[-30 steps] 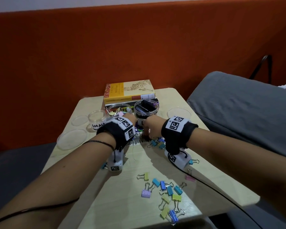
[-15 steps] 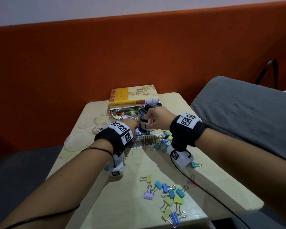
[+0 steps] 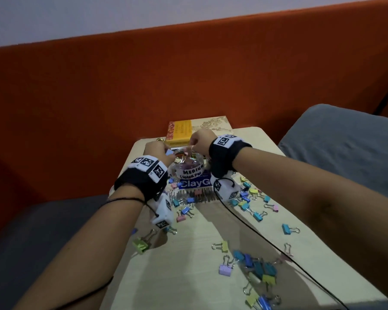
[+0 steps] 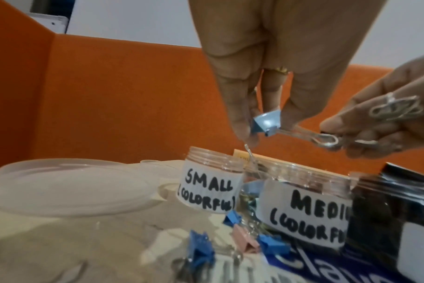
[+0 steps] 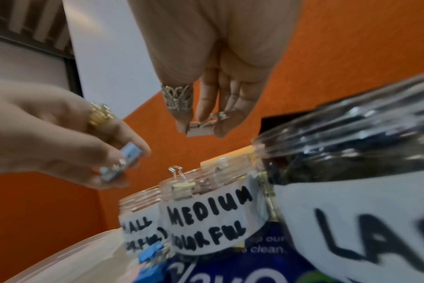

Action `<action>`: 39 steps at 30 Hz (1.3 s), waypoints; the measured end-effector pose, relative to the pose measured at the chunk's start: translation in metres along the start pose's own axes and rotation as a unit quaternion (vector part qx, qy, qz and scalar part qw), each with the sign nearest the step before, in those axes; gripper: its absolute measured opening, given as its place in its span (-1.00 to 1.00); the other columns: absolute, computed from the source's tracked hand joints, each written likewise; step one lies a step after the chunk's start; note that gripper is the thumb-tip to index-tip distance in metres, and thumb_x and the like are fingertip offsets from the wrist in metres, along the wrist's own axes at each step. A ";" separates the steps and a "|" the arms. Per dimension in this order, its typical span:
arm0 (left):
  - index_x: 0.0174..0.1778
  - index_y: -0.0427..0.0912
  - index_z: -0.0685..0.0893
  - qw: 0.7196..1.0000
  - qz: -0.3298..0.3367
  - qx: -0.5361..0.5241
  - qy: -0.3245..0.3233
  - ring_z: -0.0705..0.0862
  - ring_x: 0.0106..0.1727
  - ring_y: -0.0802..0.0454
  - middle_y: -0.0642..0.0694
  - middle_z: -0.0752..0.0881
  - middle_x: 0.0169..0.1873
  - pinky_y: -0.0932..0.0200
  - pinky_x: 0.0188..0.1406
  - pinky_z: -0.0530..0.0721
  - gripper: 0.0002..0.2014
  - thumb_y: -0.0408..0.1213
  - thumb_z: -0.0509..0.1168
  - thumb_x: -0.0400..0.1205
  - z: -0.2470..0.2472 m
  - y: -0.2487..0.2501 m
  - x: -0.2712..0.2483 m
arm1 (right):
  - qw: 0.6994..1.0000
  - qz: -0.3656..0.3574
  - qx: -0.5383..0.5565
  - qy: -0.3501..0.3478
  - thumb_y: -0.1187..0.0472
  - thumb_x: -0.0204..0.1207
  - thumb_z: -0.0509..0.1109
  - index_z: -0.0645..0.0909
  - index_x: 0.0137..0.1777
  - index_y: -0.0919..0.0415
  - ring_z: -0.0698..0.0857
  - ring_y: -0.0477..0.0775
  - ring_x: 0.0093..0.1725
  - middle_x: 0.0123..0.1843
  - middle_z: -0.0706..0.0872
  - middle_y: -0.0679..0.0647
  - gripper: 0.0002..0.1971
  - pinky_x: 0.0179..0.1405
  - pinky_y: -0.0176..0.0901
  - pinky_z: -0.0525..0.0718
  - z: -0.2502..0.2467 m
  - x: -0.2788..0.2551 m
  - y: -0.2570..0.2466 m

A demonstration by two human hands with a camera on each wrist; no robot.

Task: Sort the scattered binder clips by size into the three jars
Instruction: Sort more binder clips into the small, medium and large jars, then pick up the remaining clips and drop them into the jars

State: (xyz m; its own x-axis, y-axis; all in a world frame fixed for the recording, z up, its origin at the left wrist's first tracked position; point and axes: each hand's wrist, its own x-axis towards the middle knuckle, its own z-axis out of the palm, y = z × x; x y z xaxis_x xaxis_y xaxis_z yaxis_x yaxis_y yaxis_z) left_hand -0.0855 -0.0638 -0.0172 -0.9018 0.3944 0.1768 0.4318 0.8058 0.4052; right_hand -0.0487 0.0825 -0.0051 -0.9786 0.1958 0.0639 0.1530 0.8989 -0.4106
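Three clear jars stand at the table's far end: SMALL (image 4: 211, 187), MEDIUM (image 4: 307, 206) (image 3: 189, 172) and a dark jar marked LA… (image 5: 351, 191). My left hand (image 4: 266, 124) (image 3: 166, 153) pinches a light blue binder clip (image 4: 267, 121) above the gap between the SMALL and MEDIUM jars. My right hand (image 5: 199, 130) (image 3: 189, 148) pinches a pale binder clip (image 5: 200, 131) above the MEDIUM jar (image 5: 206, 210), which holds several clips. Many coloured clips (image 3: 255, 267) lie scattered over the near half of the table.
A yellow book (image 3: 182, 130) lies behind the jars, and a blue packet (image 3: 195, 183) lies under them. A clear lid (image 4: 68, 183) rests left of the SMALL jar. A grey cushion (image 3: 345, 153) borders the table on the right. A black cable (image 3: 255, 233) crosses the tabletop.
Both hands have risen from the clip pile to above the jars, each now with a clip in its fingertips. The head view has moved closer to the table.
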 end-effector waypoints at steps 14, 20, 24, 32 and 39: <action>0.24 -0.25 0.70 0.995 0.016 0.080 -0.065 0.67 0.25 -0.19 -0.23 0.71 0.22 0.11 0.13 0.61 -0.69 -0.23 0.31 0.61 0.012 0.039 0.036 | 0.999 -0.020 -0.044 0.019 0.35 0.54 0.32 0.78 0.01 0.30 0.69 0.11 0.05 0.09 0.80 0.16 -0.80 -0.40 -0.44 0.43 -0.039 -0.047 0.043; 0.42 -0.16 0.56 0.976 0.083 0.170 -0.112 0.33 0.47 -0.24 -0.22 0.36 0.45 -0.12 0.50 0.37 -0.55 -0.01 0.21 0.67 0.021 0.054 0.009 | 0.998 -0.005 -0.062 -0.012 0.46 0.46 0.30 0.82 -0.16 0.18 0.74 0.09 -0.01 0.01 0.84 0.07 -0.72 -0.15 -0.34 0.66 -0.053 -0.080 0.070; 0.42 -0.12 0.57 0.957 0.154 0.185 -0.162 0.42 0.44 -0.18 -0.21 0.39 0.43 -0.04 0.44 0.43 -0.56 -0.03 0.24 0.65 0.013 0.065 -0.041 | 0.994 0.043 -0.083 -0.058 0.51 0.45 0.24 0.81 -0.07 0.28 0.65 0.01 -0.10 0.05 0.83 0.18 -0.69 -0.28 -0.27 0.56 -0.041 -0.095 0.091; 0.35 -0.06 0.63 0.893 0.287 0.122 -0.324 0.59 0.28 -0.03 -0.14 0.56 0.29 0.29 -0.01 0.44 -0.63 -0.05 0.25 0.65 0.018 0.089 -0.138 | 0.975 0.096 -0.152 -0.133 0.32 0.57 0.23 0.57 0.39 0.07 0.55 0.17 0.40 0.43 0.59 0.14 -0.60 0.35 -0.10 0.50 -0.003 -0.110 0.113; 0.29 -0.02 0.64 0.855 0.343 0.062 -0.383 0.55 0.23 0.01 -0.04 0.51 0.14 0.17 0.17 0.55 -0.59 0.01 0.38 0.54 0.030 0.100 -0.188 | 0.980 0.076 -0.136 -0.123 0.18 0.59 0.29 0.54 0.42 0.09 0.51 0.19 0.44 0.46 0.56 0.16 -0.61 0.42 -0.05 0.48 0.000 -0.133 0.103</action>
State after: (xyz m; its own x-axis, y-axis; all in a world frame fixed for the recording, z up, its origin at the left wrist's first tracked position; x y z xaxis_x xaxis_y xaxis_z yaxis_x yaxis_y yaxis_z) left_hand 0.1281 -0.0443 -0.0373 -0.1795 0.9290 -0.3235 0.8963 0.2900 0.3355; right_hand 0.0977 0.1490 -0.0554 -0.9405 0.2647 -0.2131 0.2973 0.9447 -0.1387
